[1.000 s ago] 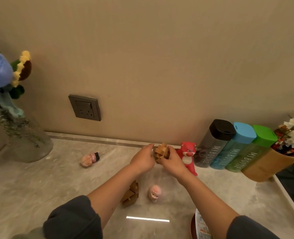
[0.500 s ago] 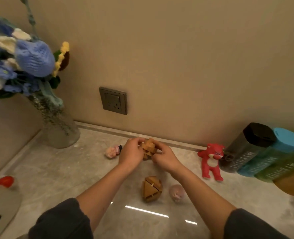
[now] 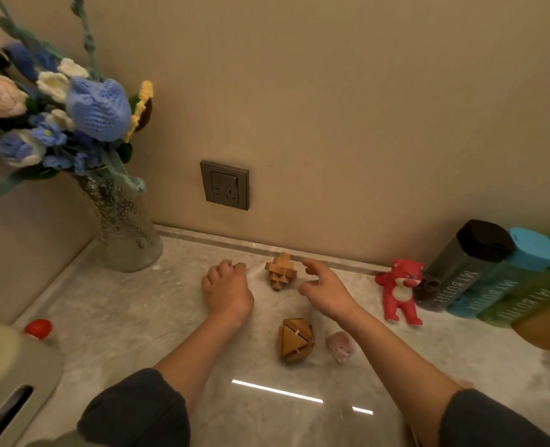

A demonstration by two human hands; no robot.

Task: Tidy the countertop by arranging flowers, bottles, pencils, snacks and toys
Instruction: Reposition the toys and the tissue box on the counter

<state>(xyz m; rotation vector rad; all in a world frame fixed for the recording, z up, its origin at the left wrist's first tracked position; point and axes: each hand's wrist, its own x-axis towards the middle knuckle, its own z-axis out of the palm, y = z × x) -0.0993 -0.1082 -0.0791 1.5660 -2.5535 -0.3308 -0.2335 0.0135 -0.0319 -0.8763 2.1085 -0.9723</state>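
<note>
**Near to far, with places given from the pale spiky wooden burr puzzle [image 3: 280, 271] on the grey marbled tabletop [image 3: 122, 317].** In front of the burr puzzle lie a darker faceted wooden ball puzzle [image 3: 296, 340] and, just right of that, a small pink figurine [image 3: 341, 346]. Both probably await sorting with the toys.

The left hand [image 3: 227, 290] rests on the tabletop just left of the burr puzzle. Its fingers [image 3: 227, 267] are curled under, and whether they enclose anything cannot be told. The right hand [image 3: 327, 290] hovers just right of the burr puzzle, fingers [image 3: 315, 266] spread and slightly bent. They grasp nothing and stand clear of the wood, which suggests the piece sits where intended, close to the wall.

Farther right of the burr puzzle stands a red plastic bear [image 3: 399, 291]. Beyond it a black-capped bottle [image 3: 457, 269], a blue-capped bottle [image 3: 496, 285] and a green-capped bottle [image 3: 531, 301] lean side by side, apparently grouped by kind. Well left of the burr puzzle, a glass vase of crocheted blue flowers [image 3: 125, 233] occupies the corner.
</note>
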